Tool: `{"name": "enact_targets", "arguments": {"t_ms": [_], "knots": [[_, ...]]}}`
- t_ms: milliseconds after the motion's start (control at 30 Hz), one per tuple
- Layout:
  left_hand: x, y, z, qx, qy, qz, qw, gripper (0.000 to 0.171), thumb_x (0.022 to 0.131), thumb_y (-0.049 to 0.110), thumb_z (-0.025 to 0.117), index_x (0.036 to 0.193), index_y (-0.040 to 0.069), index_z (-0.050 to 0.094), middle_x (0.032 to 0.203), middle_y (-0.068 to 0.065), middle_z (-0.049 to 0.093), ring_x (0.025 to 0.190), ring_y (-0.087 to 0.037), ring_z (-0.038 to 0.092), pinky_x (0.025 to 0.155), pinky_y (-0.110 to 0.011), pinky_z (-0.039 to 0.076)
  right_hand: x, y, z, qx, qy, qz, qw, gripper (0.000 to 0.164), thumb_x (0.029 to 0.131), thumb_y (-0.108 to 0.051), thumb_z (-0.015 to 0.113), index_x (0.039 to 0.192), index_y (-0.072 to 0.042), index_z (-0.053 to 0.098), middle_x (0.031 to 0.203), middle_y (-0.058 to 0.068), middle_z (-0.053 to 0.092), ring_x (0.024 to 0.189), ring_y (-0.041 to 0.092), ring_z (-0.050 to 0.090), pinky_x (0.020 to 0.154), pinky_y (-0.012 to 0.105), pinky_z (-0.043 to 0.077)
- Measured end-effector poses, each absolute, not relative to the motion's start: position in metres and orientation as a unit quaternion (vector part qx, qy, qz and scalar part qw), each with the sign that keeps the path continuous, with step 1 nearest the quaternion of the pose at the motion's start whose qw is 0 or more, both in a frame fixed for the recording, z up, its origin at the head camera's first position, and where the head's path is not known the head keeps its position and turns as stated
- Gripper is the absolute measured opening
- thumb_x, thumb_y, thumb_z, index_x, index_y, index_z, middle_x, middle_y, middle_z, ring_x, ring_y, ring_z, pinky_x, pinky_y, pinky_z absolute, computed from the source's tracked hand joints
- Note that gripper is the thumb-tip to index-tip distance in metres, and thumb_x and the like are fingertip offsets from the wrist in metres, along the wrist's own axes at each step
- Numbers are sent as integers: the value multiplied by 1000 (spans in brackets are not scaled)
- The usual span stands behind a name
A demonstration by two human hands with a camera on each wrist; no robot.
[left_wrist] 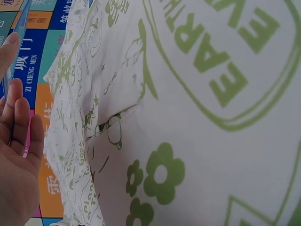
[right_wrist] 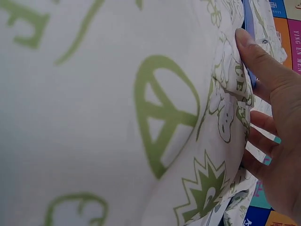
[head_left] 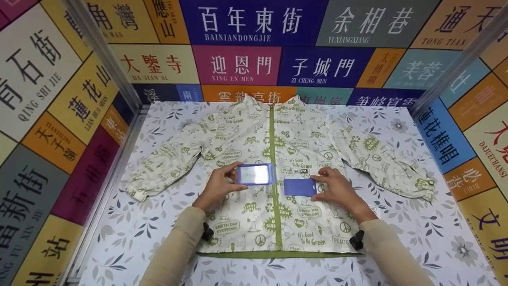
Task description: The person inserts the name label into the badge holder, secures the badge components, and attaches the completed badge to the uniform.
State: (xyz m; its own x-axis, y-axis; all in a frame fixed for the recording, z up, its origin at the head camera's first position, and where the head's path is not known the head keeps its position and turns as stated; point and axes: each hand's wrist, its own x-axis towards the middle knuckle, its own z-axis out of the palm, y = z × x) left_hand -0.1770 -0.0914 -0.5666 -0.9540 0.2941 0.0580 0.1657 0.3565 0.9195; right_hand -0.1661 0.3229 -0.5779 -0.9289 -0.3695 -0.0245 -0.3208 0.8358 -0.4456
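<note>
A white child's jacket with green print and a green zip strip lies spread face up, sleeves out to both sides. Above its middle, my left hand pinches a clear, blue-framed card holder by its left end, and light glares off its window. My right hand pinches a flat blue card-like piece by its right edge. The two blue pieces are apart, either side of the zip. In the left wrist view the holder's clear edge shows; in the right wrist view, the blue piece's edge.
Under the jacket is a table with a leaf-patterned white cover. Colourful panels with Chinese lettering stand along the back and both sides. A small dark label sits on the jacket near the right hand.
</note>
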Motion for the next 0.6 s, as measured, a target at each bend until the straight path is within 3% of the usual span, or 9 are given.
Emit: {"name": "enact_targets", "arguments": {"t_ms": [333,600], "knots": [[-176,-93,-566,148,820,550,66,75,73,27,88,141,23,56,89,-1,64,82,-16,61,76,-32,55,-166,323,-575,-199,958,-199,55,84,66,-53,85,139,-19,59,142,12,49,126,33,48,97,55,48],[-176,-93,-567,141,818,553,67,79,73,23,89,142,11,54,90,-3,64,82,-16,61,73,-29,55,-168,323,-572,-197,955,-213,65,88,64,-52,86,140,-19,57,144,10,48,126,32,49,100,54,48]]}}
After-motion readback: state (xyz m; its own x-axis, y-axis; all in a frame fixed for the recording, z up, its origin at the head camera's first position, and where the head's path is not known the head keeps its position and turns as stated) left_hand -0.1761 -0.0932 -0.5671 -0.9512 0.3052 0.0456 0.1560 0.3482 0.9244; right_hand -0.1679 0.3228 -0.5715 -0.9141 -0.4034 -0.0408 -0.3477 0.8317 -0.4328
